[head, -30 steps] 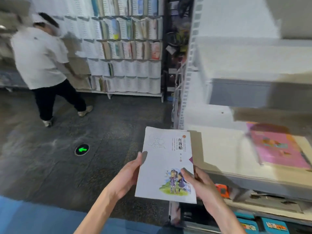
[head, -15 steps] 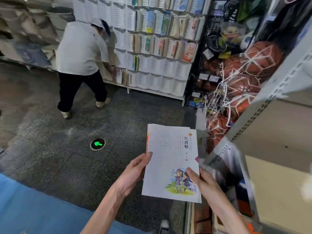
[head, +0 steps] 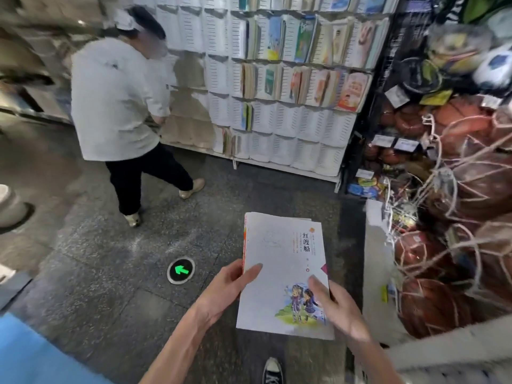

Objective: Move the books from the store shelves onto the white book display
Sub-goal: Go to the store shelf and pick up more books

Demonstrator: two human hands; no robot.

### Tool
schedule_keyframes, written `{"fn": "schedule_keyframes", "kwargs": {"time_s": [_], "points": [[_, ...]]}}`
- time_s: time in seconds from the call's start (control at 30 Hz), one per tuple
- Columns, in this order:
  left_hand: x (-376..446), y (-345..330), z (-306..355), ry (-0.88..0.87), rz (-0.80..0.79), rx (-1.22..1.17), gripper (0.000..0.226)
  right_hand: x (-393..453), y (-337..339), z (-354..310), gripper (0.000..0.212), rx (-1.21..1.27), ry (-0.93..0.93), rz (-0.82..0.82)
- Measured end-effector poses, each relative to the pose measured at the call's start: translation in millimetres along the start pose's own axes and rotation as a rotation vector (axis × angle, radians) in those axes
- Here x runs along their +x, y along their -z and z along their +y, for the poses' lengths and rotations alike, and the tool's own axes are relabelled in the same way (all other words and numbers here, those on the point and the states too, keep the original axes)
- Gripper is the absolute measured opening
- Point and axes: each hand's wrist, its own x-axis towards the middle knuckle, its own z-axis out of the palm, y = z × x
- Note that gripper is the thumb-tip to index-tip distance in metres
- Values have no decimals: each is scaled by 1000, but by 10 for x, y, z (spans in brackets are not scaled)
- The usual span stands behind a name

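I hold a thin stack of white books (head: 282,261) flat in front of me; the top cover shows red Chinese characters and two cartoon children. My left hand (head: 224,292) grips the stack's left edge with the thumb on the cover. My right hand (head: 336,309) grips its lower right corner, thumb on top. Across the floor stands the white book display (head: 291,128), its slotted pockets holding several books in the upper rows while many lower pockets hold none.
A person in a white shirt and black trousers (head: 116,106) stands at the display's left part. Netted basketballs (head: 457,217) hang on a rack to my right. A green arrow floor light (head: 181,270) sits on the dark floor. A blue surface (head: 33,353) lies lower left.
My view has swung left from the store shelf toward the white display, which now looks closer. Both hands keep the same grip on the books.
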Motion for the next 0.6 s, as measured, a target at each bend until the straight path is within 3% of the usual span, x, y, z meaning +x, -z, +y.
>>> {"fn": "schedule_keyframes", "kwargs": {"time_s": [0.23, 0.5, 0.6], "points": [[1152, 469, 685, 17, 23, 43, 33, 1342, 133, -642, 27, 104, -54, -18], [2889, 1173, 1084, 77, -25, 13, 26, 3163, 45, -1020, 66, 45, -100, 110], [3623, 1511, 1298, 89, -52, 32, 31, 3932, -10, -1254, 49, 10, -105, 166]]}}
